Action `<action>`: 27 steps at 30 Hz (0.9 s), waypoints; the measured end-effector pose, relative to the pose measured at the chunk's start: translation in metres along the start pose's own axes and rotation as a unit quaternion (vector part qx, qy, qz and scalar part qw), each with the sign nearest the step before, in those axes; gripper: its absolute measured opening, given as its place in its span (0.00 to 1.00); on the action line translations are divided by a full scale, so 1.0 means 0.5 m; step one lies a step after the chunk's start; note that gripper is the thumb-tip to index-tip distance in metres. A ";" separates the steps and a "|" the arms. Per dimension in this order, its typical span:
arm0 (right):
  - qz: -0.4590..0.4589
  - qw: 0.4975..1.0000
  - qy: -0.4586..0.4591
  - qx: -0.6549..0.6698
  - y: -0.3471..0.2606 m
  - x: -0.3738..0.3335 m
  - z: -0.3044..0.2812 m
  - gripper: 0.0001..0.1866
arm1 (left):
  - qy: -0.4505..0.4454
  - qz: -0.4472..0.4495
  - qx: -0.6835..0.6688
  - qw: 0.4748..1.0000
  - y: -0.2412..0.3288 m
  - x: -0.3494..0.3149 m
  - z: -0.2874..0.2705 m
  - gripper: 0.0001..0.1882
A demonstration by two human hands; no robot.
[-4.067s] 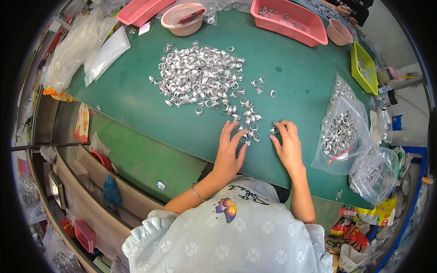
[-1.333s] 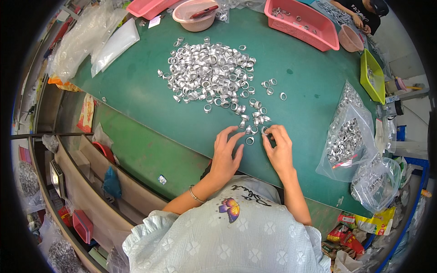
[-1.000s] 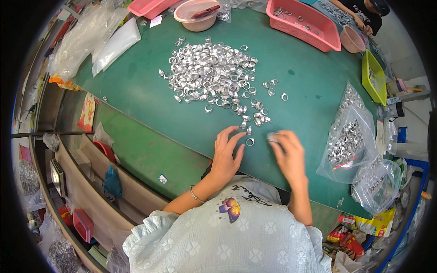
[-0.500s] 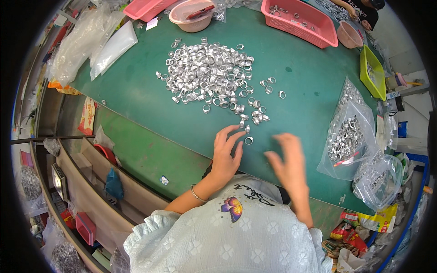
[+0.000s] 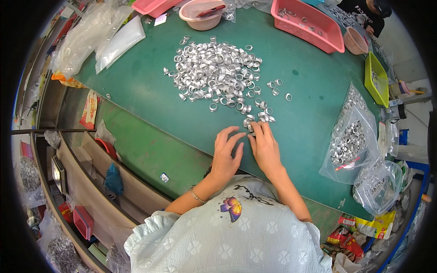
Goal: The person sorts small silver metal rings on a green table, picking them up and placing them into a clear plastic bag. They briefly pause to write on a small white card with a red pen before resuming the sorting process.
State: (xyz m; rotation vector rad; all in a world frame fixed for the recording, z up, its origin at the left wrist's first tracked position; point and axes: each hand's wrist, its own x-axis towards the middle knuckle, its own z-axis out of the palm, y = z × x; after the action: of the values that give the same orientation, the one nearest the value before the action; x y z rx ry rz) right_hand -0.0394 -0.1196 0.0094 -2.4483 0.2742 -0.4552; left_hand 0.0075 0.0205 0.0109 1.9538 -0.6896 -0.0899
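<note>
Curling at glossy, round metal rings [image 5: 246,123], right hand [image 5: 266,152], fingers' grip unclear, left hand [image 5: 225,155], fingers curved and spread

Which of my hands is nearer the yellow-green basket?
Right. Your right hand, its fingers at some metal rings, is closer; the yellow-green basket lies ahead and to its right. Your left hand is farther left.

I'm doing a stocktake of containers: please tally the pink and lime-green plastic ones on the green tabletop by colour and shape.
Pink rectangular plastic trays: 2
Pink round plastic bowls: 2
Lime-green rectangular plastic tray: 1
Total: 5
</note>
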 end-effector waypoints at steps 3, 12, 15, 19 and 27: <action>0.040 0.998 -0.001 0.054 0.022 -0.005 -0.001 0.12 | -0.003 0.004 -0.002 1.000 0.002 0.002 -0.001 0.17; 0.054 0.998 -0.010 0.016 0.034 -0.016 -0.005 0.11 | -0.014 0.000 -0.002 1.000 -0.004 0.005 0.006 0.17; 0.066 0.996 -0.055 -0.018 0.003 -0.014 -0.013 0.13 | -0.009 0.001 0.004 1.000 -0.005 0.005 0.004 0.17; 0.006 0.997 -0.083 0.005 0.005 -0.031 -0.023 0.12 | -0.025 -0.009 -0.012 1.000 -0.011 -0.001 0.005 0.17; 0.011 0.995 0.089 -0.051 0.025 -0.057 -0.218 0.06 | -0.021 0.008 0.005 1.000 -0.008 0.011 0.006 0.17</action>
State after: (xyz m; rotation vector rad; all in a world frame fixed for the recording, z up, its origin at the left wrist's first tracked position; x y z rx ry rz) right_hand -0.1086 -0.1805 0.0755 -2.5044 0.4072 -0.6661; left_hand 0.0126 0.0166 0.0070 1.9594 -0.7347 -0.1184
